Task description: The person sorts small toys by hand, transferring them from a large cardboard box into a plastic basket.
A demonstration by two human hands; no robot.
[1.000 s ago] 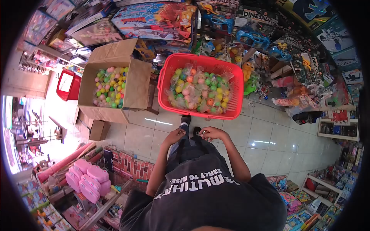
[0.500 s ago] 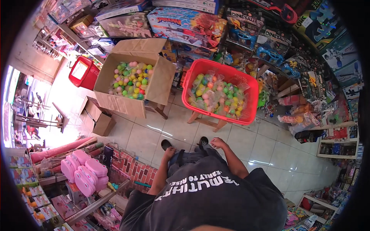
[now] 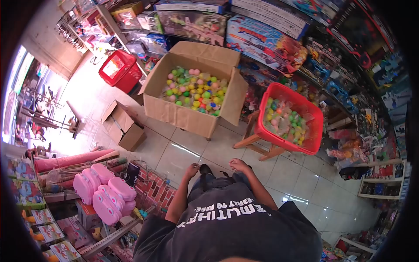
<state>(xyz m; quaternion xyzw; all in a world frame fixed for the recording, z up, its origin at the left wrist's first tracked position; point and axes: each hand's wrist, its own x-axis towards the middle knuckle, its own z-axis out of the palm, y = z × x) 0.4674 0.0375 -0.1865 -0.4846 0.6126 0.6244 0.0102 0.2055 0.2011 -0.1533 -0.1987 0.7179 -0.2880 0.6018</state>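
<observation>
My left hand hangs near my waist with loosely bent fingers and no object visible in it. My right hand is also at waist height, its fingers slightly curled and apart, holding nothing. Beyond my hands stands an open cardboard box with many small colourful balls inside. To its right, a red plastic basket holds more balls, partly in clear plastic bags. Neither hand touches the box or basket.
Wooden stool legs show under the basket. A smaller carton and a red bin stand left. Pink cases lie near rolled sheets. Boxed toys fill shelves ahead. A white rack is at right.
The view has turned, so the box and basket appear farther right. The box looks larger and nearer. Both hands stay low, and my right hand has come closer to my left hand.
</observation>
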